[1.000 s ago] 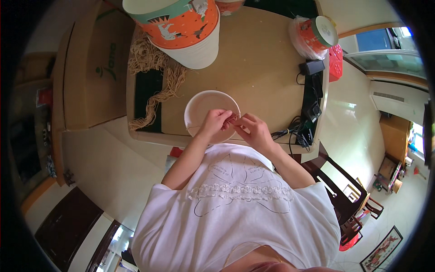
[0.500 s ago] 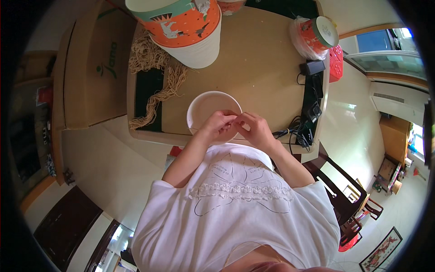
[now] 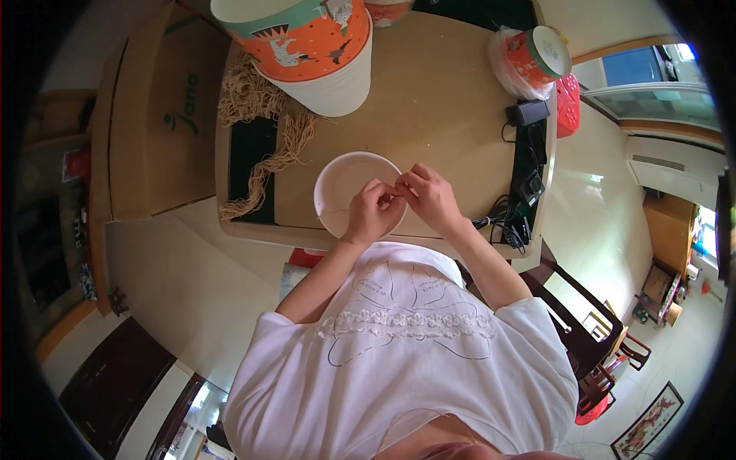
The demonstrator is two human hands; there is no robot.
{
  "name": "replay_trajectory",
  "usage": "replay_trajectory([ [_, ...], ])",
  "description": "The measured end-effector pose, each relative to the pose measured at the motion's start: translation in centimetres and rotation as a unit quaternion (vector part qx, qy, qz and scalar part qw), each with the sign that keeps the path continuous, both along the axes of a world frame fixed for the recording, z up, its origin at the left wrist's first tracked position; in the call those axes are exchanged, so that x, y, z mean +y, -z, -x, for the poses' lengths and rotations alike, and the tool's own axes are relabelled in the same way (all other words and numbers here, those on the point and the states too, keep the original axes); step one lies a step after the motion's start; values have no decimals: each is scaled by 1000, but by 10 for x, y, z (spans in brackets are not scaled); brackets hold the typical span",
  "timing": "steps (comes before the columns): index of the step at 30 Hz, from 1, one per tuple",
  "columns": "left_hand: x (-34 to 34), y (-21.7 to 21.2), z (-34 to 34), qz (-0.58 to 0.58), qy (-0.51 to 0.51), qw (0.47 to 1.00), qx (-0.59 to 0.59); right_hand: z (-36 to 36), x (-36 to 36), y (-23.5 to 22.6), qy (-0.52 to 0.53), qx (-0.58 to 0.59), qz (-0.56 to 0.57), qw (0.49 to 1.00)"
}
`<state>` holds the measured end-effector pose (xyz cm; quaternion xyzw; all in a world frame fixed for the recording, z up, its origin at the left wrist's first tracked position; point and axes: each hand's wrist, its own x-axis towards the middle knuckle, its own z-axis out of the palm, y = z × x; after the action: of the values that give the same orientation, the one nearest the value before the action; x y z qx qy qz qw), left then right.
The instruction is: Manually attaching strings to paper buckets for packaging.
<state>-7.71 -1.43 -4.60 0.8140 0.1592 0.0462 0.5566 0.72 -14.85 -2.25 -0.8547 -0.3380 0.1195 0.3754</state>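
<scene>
Pale pink bowl (image 3: pixel 341 184) sits at the near edge of the wooden table (image 3: pixel 429 100), under both hands. Left hand (image 3: pixel 372 215) and right hand (image 3: pixel 429 195) have drawn closer over half a second, fingertips now pinched together on something too small to identify. Work remains over the bowl. Orange-and-white tub (image 3: pixel 310 46) stands beyond.

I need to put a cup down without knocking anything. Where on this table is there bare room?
The widest free patch of the tan table top lies between the big orange-and-white tub, the plastic-wrapped orange tin and the pale round bowl. It is crowded along the right edge with black chargers and cables, and at the left with straw-coloured fringe.
</scene>
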Motion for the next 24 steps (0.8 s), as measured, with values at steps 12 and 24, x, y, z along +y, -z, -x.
replay_trajectory([
  [12,0,5,2,43,-9,999,14,5,-11,-10,-35,20,18,999],
  [24,-8,-5,1,-48,-21,999,-1,0,-8,-9,-37,21,34,999],
])
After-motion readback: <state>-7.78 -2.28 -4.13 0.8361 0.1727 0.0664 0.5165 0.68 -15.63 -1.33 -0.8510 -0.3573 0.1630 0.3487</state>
